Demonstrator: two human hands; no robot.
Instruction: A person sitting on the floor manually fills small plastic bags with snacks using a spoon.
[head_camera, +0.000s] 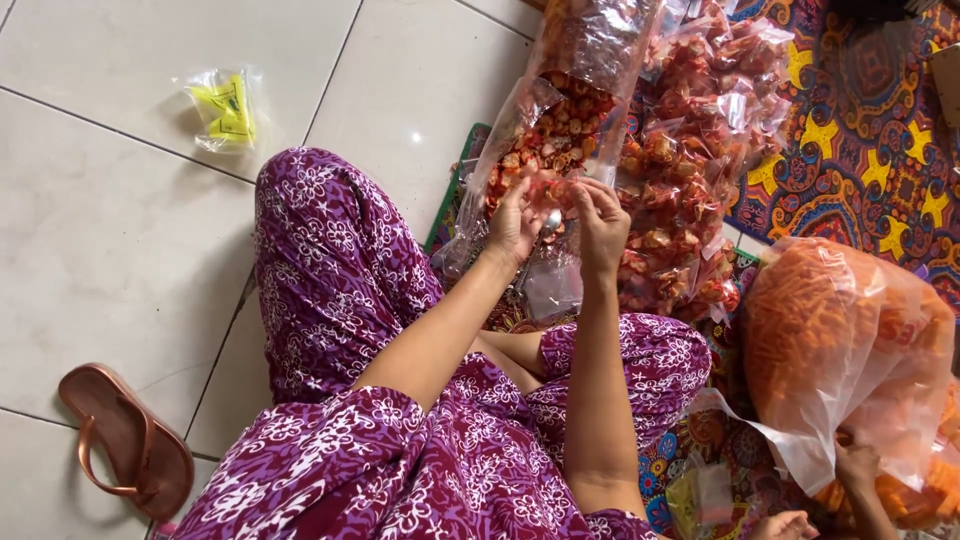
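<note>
- The left hand (515, 222) and the right hand (600, 225) are raised side by side over the lap, palms turned toward each other.
- Between them sits a small clear bag of red snacks (552, 190); the fingers of both hands are pinched on its top edge, so each grip is clamped on that small bag.
- Just behind the hands stands a large clear bag (560, 110) of the same red snacks, its mouth open and tilted toward the person.
- To the right of it lies a pile of filled small packets (690, 170) on a patterned mat (880, 150).
- Further right, another person's hand (855, 465) holds a big bag of orange sticks (840, 340).
- On the tiled floor (120, 250) to the left lie a small yellow packet (225, 108) and a brown sandal (125, 440), well apart from the hands.
</note>
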